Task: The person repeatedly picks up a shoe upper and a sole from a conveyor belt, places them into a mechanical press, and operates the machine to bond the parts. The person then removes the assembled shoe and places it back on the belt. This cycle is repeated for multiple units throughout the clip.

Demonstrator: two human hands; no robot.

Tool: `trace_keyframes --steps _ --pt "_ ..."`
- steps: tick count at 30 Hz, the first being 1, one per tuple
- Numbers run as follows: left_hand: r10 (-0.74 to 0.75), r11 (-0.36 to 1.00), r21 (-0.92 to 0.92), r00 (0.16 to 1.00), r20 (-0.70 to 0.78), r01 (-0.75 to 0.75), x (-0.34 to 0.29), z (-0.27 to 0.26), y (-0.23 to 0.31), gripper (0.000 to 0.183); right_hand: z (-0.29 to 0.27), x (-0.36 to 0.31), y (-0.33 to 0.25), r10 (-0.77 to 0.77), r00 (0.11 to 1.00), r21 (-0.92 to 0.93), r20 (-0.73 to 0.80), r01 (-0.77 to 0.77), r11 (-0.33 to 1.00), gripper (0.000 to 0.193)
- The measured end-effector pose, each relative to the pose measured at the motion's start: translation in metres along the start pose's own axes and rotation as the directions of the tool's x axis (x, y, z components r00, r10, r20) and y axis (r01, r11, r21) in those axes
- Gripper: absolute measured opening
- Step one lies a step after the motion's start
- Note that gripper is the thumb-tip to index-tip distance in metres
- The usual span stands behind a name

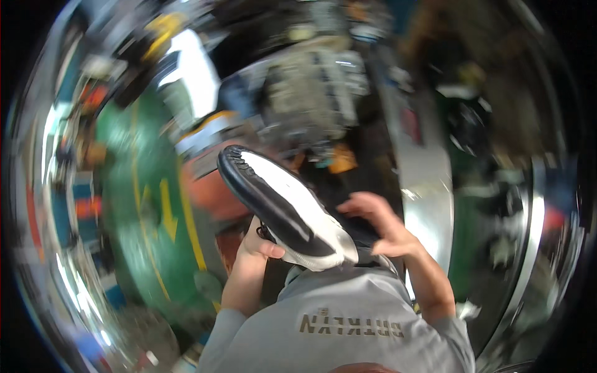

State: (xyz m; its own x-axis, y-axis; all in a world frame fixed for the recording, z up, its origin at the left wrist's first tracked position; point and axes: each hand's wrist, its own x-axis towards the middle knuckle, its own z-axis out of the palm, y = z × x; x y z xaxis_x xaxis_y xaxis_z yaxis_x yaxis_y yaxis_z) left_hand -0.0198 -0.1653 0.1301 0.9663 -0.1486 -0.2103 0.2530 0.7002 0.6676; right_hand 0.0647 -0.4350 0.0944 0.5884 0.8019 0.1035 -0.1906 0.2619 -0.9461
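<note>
A black and white shoe upper [264, 205] is held up in front of my body, its white underside facing up and its toe pointing away to the left. Gathered folds run around the toe edge, and no outsole shows on it. My left hand [255, 242] grips its left side near the heel, the thumb pressed on the pale heel part. Beside the heel, on the right, my right hand [387, 227] is raised with its fingers apart and nothing in them. It is slightly blurred and appears apart from the shoe.
Beyond the shoe stands blurred grey machinery [311, 81]. A reddish surface [214, 189] lies behind the toe. At left runs a green floor [134, 205] with yellow lines and an arrow. A shiny metal surface [429, 205] extends along the right side.
</note>
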Motion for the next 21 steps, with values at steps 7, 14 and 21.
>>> trace_keyframes --steps 7,14,21 --pt "-0.467 0.853 0.315 0.879 0.103 0.416 0.096 0.111 -0.169 0.074 -0.028 -0.196 0.004 0.380 0.748 0.377 -0.545 -0.187 0.907 0.092" --pt "-0.654 0.654 0.680 0.700 0.287 0.332 0.105 0.182 -0.284 0.055 -0.029 -0.403 0.047 0.404 -0.009 0.327 -0.915 0.571 0.753 0.065" --pt "-0.743 0.535 0.763 0.633 0.219 0.364 0.109 0.234 -0.338 0.042 -0.094 -0.580 0.115 0.294 -0.579 -0.196 -0.761 0.637 0.745 0.047"
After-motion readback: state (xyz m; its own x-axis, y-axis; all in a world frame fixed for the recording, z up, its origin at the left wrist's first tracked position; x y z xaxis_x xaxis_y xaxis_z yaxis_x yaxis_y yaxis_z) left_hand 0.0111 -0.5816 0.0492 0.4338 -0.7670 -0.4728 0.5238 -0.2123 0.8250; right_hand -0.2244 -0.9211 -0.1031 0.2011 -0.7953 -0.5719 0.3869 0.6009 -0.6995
